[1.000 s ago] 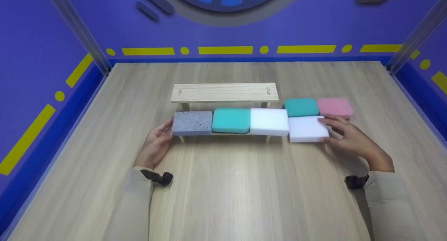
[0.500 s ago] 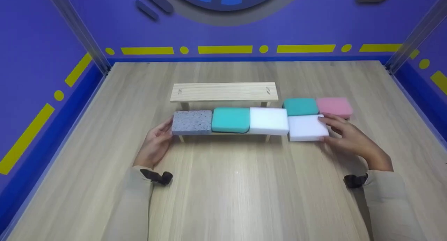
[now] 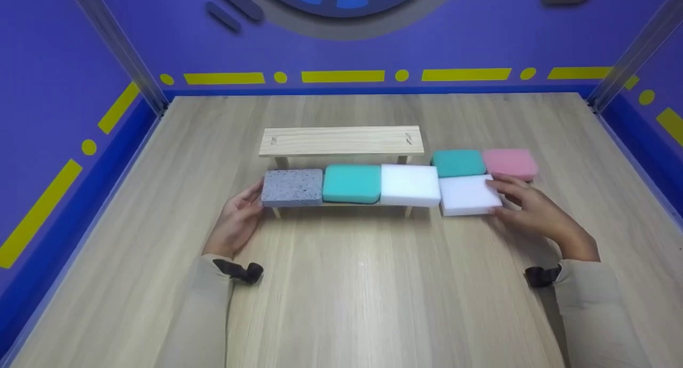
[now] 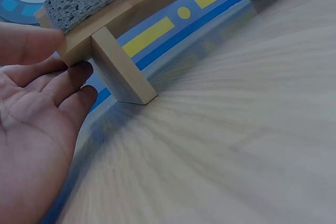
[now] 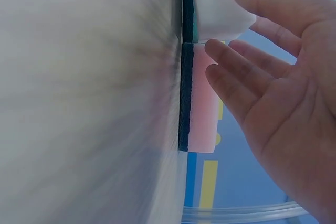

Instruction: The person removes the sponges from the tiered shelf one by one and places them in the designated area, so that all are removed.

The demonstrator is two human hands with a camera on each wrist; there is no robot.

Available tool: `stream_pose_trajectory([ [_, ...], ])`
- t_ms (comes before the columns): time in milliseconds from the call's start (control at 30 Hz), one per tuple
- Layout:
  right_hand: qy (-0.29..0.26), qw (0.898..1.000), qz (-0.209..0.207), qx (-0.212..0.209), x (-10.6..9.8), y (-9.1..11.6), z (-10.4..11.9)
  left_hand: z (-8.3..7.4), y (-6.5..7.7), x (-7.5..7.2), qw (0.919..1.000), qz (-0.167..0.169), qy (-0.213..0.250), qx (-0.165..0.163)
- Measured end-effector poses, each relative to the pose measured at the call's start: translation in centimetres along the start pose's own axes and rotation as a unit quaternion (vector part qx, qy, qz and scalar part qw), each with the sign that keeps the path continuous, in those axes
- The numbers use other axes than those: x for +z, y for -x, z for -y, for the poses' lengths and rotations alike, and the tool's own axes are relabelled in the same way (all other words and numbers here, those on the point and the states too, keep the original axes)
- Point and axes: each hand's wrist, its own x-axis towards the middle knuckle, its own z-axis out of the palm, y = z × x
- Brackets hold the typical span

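My left hand (image 3: 235, 221) holds the left end of a small wooden bench (image 4: 123, 69), thumb at the board's edge and fingers curled beneath. On that bench, from left to right, sit a grey pumice stone (image 3: 292, 188), a teal sponge (image 3: 352, 184) and a white sponge (image 3: 410, 184). Just right of the bench, another white sponge (image 3: 469, 194) is pinched at its right end between the thumb and fingers of my right hand (image 3: 539, 213). In the right wrist view, the lower fingers overlap a pink sponge (image 5: 203, 98) with a dark scouring layer.
A second, bare wooden bench top (image 3: 341, 141) stands behind the loaded one. Beyond the pinched white sponge lie a second teal sponge (image 3: 458, 162) and the pink one, side by side on the wood-grain table (image 3: 363, 293). Blue panels (image 3: 341, 53) with yellow dashes enclose the back and sides.
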Motion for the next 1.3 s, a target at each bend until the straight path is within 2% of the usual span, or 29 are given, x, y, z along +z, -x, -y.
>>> stream_pose_trajectory([
  [500, 0.030, 0.999, -0.018, -0.013, 0.0, 0.1, 0.0, 0.0, 0.0, 0.0, 1.0000, -0.004, -0.004, 0.001],
  [800, 0.016, 0.999, -0.037, 0.011, -0.1, 0.0, 0.4, 0.0, 0.0, 0.1, 1.0000, -0.001, -0.006, 0.003],
  [900, 0.015, 0.998, -0.058, 0.006, -0.1, 0.0, 0.6, 0.0, 0.0, 0.0, 1.0000, 0.000, -0.005, 0.003],
  [1100, 0.037, 0.990, -0.130, -0.044, 0.1, -0.2, 0.9, 0.0, 0.1, 0.1, 1.0000, -0.008, 0.000, 0.003],
  [1300, 0.049, 0.986, -0.153, -0.046, 0.1, -0.3, 1.5, 0.0, 0.1, 0.1, 0.9999, -0.014, 0.005, -0.003],
])
